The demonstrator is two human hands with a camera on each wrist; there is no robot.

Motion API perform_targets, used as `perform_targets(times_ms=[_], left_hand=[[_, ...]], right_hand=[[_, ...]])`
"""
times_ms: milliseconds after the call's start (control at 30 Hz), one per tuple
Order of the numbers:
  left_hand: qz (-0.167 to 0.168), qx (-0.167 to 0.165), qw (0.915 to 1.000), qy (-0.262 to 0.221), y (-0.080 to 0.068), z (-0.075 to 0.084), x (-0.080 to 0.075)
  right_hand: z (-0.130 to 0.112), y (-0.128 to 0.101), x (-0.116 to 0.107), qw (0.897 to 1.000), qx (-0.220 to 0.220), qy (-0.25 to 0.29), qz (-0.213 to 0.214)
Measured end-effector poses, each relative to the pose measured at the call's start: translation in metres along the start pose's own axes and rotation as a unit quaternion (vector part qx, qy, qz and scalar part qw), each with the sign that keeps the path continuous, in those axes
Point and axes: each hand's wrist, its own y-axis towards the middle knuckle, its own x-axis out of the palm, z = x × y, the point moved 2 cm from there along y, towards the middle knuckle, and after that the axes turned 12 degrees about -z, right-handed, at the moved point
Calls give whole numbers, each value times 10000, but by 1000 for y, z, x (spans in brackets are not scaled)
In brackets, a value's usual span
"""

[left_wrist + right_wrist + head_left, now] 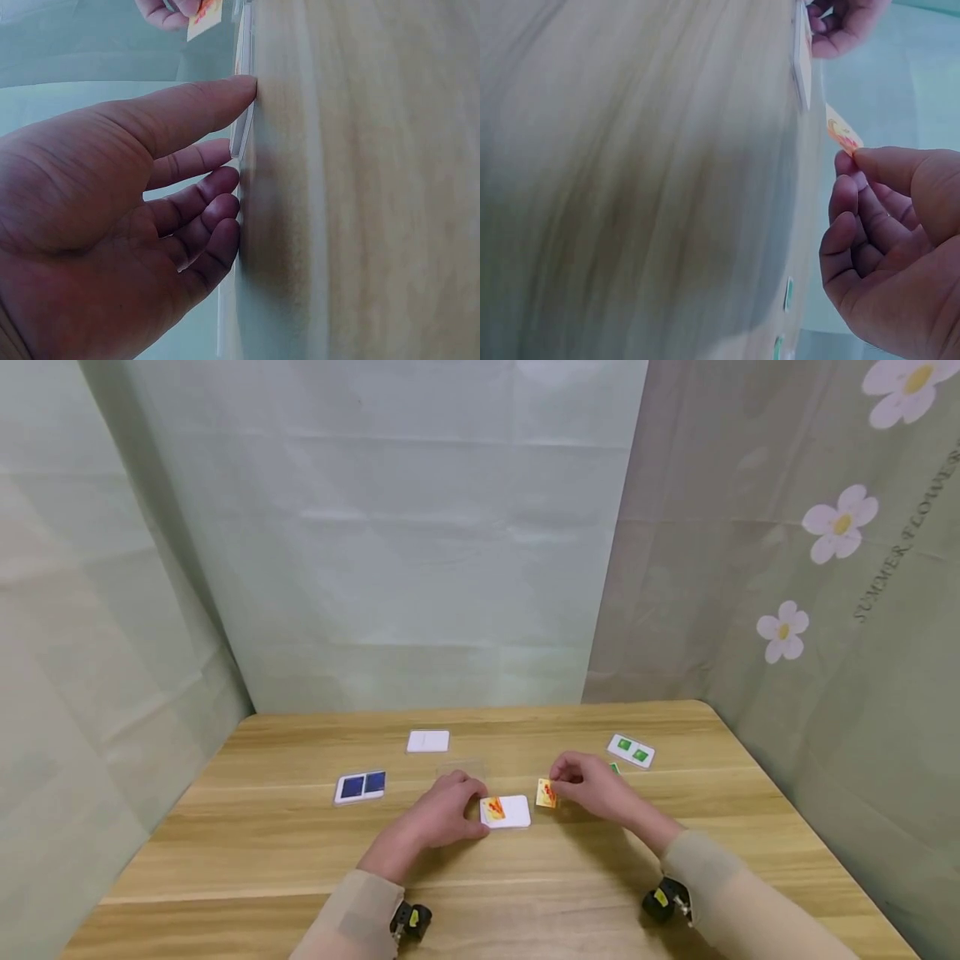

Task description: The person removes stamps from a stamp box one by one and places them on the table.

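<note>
On the table in front of me lies a white rectangular card [517,810] with an orange-and-yellow picture square on its left half. My left hand [450,810] holds this card by its left end, thumb at the near edge and index finger at the far edge. Just right of the card, my right hand [592,783] pinches a small square picture card [546,793] between thumb and fingertips. It bears a similar orange-and-yellow picture. In the right wrist view the small card [841,131] is tilted and held above the tabletop.
A card with two dark blue squares [362,787] lies on the left. Farther back is a plain white card [428,742], and at the right a card with two green squares [631,750]. A small green piece [615,768] shows partly behind my right hand. Curtains surround the wooden table [525,902].
</note>
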Motion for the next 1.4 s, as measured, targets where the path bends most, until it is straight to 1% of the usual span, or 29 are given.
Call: perform_targets(times_ms=[200, 367, 700, 900, 1000, 1100, 1233, 1400], left_hand=[[-15, 10, 10000, -7, -1, 0, -2], [-36, 23, 10000, -6, 0, -1, -1], [-7, 55, 10000, 59, 1, -1, -1], [6, 57, 10000, 44, 1, 0, -1], [3, 69, 10000, 43, 0, 0, -2], [-16, 67, 10000, 0, -1, 0, -2], [-29, 64, 10000, -17, -1, 0, -2], [-33, 62, 10000, 20, 1, -2, -1]], right_hand=[[8, -7, -15, 9996, 11, -285, 22], [17, -15, -26, 9992, -13, -400, 7], [39, -33, -43, 9981, 157, -579, 168], [45, -36, -46, 9973, 351, -623, 173], [46, -36, -45, 9969, 379, -675, 168], [48, -35, -44, 9967, 349, -706, 174], [51, -33, -42, 9955, 256, -883, 229], [53, -31, -40, 9937, 250, -1056, 291]])
